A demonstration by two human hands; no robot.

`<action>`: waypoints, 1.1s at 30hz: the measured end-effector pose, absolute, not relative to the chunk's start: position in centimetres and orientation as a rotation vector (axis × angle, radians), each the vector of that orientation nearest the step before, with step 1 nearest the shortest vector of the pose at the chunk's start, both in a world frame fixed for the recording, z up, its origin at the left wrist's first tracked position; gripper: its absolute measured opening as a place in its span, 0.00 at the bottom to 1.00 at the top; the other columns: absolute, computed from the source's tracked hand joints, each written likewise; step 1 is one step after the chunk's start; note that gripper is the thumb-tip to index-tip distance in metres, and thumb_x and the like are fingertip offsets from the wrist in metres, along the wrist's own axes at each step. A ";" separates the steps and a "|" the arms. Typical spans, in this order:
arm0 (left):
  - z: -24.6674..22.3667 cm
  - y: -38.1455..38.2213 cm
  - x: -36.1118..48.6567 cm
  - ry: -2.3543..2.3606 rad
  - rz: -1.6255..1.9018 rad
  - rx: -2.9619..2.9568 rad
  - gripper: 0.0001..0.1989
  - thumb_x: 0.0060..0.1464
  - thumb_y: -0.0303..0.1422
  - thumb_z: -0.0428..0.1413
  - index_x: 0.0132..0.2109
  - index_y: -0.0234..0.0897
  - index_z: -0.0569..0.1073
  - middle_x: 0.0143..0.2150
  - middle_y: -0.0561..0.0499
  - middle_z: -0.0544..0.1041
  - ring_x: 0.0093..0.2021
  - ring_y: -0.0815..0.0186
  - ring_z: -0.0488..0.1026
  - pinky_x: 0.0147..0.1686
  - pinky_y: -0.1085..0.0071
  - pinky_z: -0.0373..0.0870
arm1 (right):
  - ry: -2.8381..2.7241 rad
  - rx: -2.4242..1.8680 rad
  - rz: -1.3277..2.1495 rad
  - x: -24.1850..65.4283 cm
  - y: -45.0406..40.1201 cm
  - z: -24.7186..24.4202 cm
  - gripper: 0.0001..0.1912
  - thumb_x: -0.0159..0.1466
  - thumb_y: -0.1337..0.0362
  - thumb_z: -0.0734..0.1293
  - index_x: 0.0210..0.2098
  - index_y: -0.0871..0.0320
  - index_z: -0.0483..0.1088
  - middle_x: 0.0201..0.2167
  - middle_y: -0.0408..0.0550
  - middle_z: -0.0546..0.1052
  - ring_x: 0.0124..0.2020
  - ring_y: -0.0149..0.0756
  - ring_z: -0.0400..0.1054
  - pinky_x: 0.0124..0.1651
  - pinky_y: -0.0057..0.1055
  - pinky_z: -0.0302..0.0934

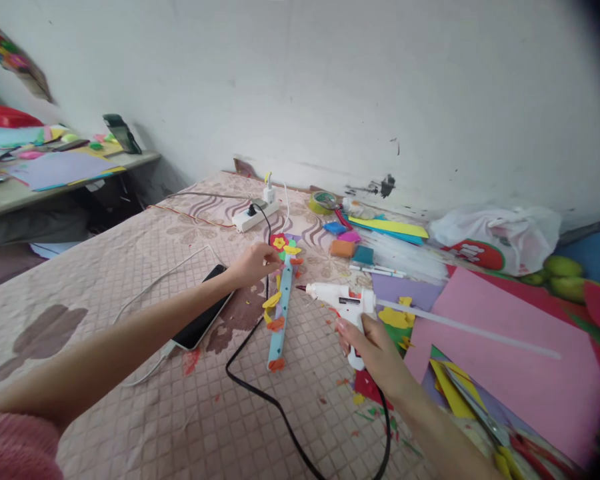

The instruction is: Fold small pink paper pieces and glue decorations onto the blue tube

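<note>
As the head view shows, the right hand [375, 350] is clamped around a white glue gun [331, 293], its nozzle [301, 287] pointing toward a blue strip [277, 343] on the cloth-covered surface [145, 427]. The left hand [256, 265] bunches its fingertips at the strip's far end; whether they grip anything, I cannot tell. Gluing colored pieces along the strip seems the step in hand, and the next move probably calls for a steady nozzle, clear of the fingers. The glue gun's dark label [350, 301] is unreadable; the plastic bag's [520, 230] red print shows no legible words.
</note>
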State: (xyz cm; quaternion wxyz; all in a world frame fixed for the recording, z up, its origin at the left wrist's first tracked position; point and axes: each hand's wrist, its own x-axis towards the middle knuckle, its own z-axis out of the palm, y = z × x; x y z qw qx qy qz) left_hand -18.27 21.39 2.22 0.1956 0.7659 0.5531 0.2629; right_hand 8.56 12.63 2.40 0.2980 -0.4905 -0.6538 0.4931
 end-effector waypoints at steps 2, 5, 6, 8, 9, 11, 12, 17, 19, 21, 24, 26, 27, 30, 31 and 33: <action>1.9 22.1 -18.1 1.533 0.663 2.115 0.08 0.48 0.33 0.54 0.27 0.33 0.72 0.26 0.51 0.73 0.30 0.67 0.69 0.31 0.73 0.63 | -1.731 -1.301 1.318 8.6 12.5 2.4 0.21 0.63 0.51 0.58 0.20 0.58 0.60 0.17 0.40 0.62 0.21 0.29 0.56 0.26 0.26 0.50; 1.6 22.7 -17.9 1.532 0.597 2.083 0.08 0.45 0.34 0.55 0.25 0.33 0.72 0.24 0.53 0.72 0.27 0.69 0.67 0.28 0.75 0.62 | -1.711 -1.316 1.340 8.8 12.3 2.4 0.21 0.63 0.51 0.58 0.20 0.58 0.60 0.17 0.40 0.61 0.21 0.28 0.56 0.25 0.26 0.49; 1.6 22.8 -17.8 1.534 0.579 2.072 0.08 0.45 0.34 0.55 0.25 0.33 0.72 0.23 0.53 0.72 0.26 0.69 0.67 0.27 0.75 0.61 | -1.707 -1.319 1.344 8.8 12.2 2.4 0.21 0.63 0.51 0.58 0.20 0.58 0.60 0.17 0.40 0.61 0.21 0.28 0.56 0.25 0.26 0.49; 1.6 23.1 -17.6 1.533 0.545 2.051 0.09 0.45 0.35 0.55 0.25 0.33 0.72 0.22 0.54 0.71 0.25 0.70 0.66 0.26 0.75 0.60 | -1.701 -1.315 1.348 8.8 12.2 2.4 0.21 0.63 0.51 0.58 0.20 0.58 0.60 0.17 0.40 0.62 0.21 0.28 0.56 0.25 0.26 0.49; 1.6 23.2 -17.6 1.530 0.529 2.042 0.09 0.45 0.36 0.55 0.25 0.33 0.72 0.22 0.54 0.71 0.25 0.70 0.66 0.26 0.76 0.60 | -1.700 -1.313 1.348 8.8 12.2 2.4 0.21 0.63 0.51 0.58 0.20 0.58 0.60 0.17 0.40 0.62 0.21 0.28 0.56 0.25 0.26 0.49; 1.5 23.3 -17.5 1.524 0.499 2.026 0.09 0.45 0.36 0.55 0.26 0.33 0.73 0.23 0.54 0.71 0.25 0.70 0.66 0.25 0.76 0.59 | -1.700 -1.305 1.346 8.8 12.2 2.5 0.21 0.63 0.51 0.58 0.20 0.58 0.60 0.17 0.40 0.61 0.21 0.28 0.56 0.25 0.26 0.49; 1.5 23.4 -17.4 1.522 0.486 2.019 0.09 0.45 0.35 0.55 0.26 0.33 0.73 0.23 0.53 0.72 0.25 0.70 0.66 0.25 0.76 0.59 | -1.700 -1.301 1.344 8.8 12.2 2.6 0.21 0.63 0.52 0.58 0.20 0.58 0.60 0.17 0.40 0.62 0.21 0.28 0.56 0.25 0.26 0.49; 1.6 23.7 -17.4 1.517 0.454 2.001 0.07 0.44 0.34 0.56 0.26 0.33 0.74 0.23 0.53 0.73 0.26 0.70 0.67 0.25 0.76 0.59 | -1.693 -1.292 1.348 8.9 12.1 2.8 0.20 0.63 0.53 0.58 0.21 0.59 0.61 0.18 0.40 0.63 0.22 0.28 0.56 0.26 0.26 0.50; 1.6 23.8 -17.4 1.513 0.447 1.990 0.07 0.43 0.33 0.55 0.26 0.33 0.74 0.23 0.53 0.73 0.26 0.70 0.67 0.25 0.76 0.60 | -1.690 -1.294 1.343 9.0 12.2 2.7 0.20 0.63 0.53 0.58 0.21 0.59 0.60 0.18 0.40 0.63 0.21 0.28 0.56 0.26 0.25 0.50; 1.6 23.9 -17.4 1.515 0.443 1.975 0.07 0.43 0.33 0.56 0.25 0.33 0.73 0.22 0.53 0.73 0.25 0.70 0.68 0.25 0.76 0.61 | -1.682 -1.304 1.332 9.0 12.2 2.6 0.20 0.63 0.52 0.58 0.21 0.58 0.60 0.18 0.39 0.62 0.21 0.28 0.55 0.25 0.25 0.49; 1.4 24.1 -17.4 1.516 0.450 1.955 0.07 0.42 0.33 0.56 0.23 0.33 0.73 0.21 0.53 0.73 0.24 0.70 0.68 0.24 0.77 0.61 | -1.678 -1.316 1.328 9.0 12.2 2.6 0.20 0.63 0.52 0.58 0.21 0.58 0.60 0.18 0.39 0.62 0.21 0.28 0.55 0.25 0.26 0.49; 1.2 24.2 -17.4 1.517 0.468 1.943 0.06 0.41 0.33 0.56 0.24 0.33 0.73 0.21 0.53 0.73 0.24 0.70 0.69 0.24 0.77 0.61 | -1.680 -1.319 1.330 9.0 12.2 2.7 0.20 0.63 0.52 0.58 0.21 0.58 0.60 0.18 0.39 0.62 0.21 0.29 0.55 0.25 0.26 0.50; 1.1 24.3 -17.4 1.518 0.481 1.936 0.06 0.41 0.32 0.57 0.24 0.33 0.73 0.22 0.53 0.74 0.25 0.70 0.69 0.24 0.78 0.61 | -1.680 -1.321 1.326 9.0 12.2 2.7 0.19 0.63 0.52 0.58 0.21 0.58 0.60 0.18 0.39 0.62 0.21 0.29 0.55 0.25 0.26 0.50; 0.9 24.4 -17.5 1.515 0.513 1.916 0.05 0.40 0.32 0.57 0.27 0.34 0.73 0.24 0.53 0.75 0.26 0.69 0.71 0.24 0.78 0.62 | -1.692 -1.322 1.312 9.1 12.2 2.6 0.19 0.63 0.52 0.58 0.21 0.58 0.60 0.18 0.39 0.61 0.21 0.29 0.55 0.25 0.26 0.50; 0.9 24.4 -17.5 1.511 0.518 1.910 0.05 0.40 0.32 0.57 0.27 0.34 0.73 0.24 0.52 0.75 0.26 0.69 0.71 0.24 0.77 0.62 | -1.694 -1.323 1.308 9.1 12.3 2.6 0.19 0.63 0.52 0.58 0.21 0.58 0.60 0.18 0.39 0.61 0.21 0.29 0.55 0.25 0.26 0.49; 0.8 24.5 -17.5 1.505 0.519 1.900 0.06 0.40 0.32 0.57 0.27 0.34 0.73 0.24 0.52 0.76 0.26 0.69 0.71 0.24 0.77 0.63 | -1.696 -1.323 1.304 9.1 12.3 2.5 0.19 0.63 0.52 0.58 0.22 0.58 0.60 0.18 0.40 0.62 0.21 0.29 0.55 0.25 0.26 0.49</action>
